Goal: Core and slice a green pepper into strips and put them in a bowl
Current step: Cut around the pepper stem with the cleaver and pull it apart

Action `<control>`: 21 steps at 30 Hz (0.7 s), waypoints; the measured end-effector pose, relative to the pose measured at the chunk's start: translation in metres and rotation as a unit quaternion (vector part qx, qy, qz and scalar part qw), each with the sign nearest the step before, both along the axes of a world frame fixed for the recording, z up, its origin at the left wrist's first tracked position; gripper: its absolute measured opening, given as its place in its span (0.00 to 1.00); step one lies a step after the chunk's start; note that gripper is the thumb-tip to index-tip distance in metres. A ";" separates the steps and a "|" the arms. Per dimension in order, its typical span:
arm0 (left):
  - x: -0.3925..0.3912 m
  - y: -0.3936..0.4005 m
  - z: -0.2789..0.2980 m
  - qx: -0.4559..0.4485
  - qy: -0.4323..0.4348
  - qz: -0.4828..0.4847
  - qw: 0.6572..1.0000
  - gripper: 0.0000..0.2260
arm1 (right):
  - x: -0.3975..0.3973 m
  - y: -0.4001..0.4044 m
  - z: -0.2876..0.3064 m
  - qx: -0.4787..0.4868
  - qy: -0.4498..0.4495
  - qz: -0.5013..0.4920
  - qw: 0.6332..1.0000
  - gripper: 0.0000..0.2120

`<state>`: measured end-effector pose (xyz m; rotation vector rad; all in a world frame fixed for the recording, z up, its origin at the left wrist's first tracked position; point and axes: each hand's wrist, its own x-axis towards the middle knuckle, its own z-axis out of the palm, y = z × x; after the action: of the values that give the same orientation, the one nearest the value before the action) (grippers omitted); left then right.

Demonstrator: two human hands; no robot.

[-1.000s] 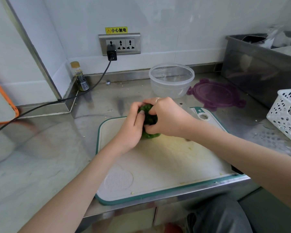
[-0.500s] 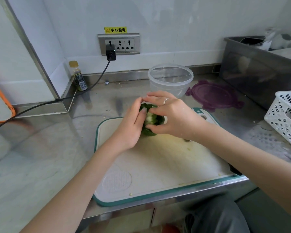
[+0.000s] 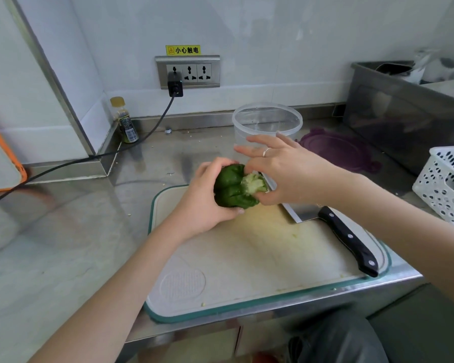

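head view:
left hand: my fingers curled round the green pepper, held above the cutting board
right hand: thumb and forefinger pinching the pale core, other fingers spread
bowl: just beyond my right fingers
knife: on board, under my right wrist

The pepper is over the cutting board, bowl behind, knife right.
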<state>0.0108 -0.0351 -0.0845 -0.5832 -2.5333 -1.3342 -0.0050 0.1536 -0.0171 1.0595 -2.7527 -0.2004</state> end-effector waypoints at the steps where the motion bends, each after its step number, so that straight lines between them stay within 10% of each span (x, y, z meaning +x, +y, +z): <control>1: 0.000 -0.002 0.000 -0.005 0.003 0.004 1.000 0.32 | 0.000 0.000 -0.002 -0.004 -0.002 -0.009 1.000 0.22; 11: -0.007 -0.012 -0.001 -0.001 0.047 0.027 0.999 0.33 | 0.000 0.007 -0.041 -0.489 -0.209 -0.096 0.842 0.14; 21: -0.007 -0.017 -0.002 0.183 0.019 0.058 0.981 0.33 | -0.057 -0.029 -0.047 -0.339 -0.127 -0.110 0.926 0.16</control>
<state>0.0035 -0.0521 -0.0869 -0.3740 -2.1740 -1.6690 -0.0622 0.1248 -0.0639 0.6144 -2.7863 0.8565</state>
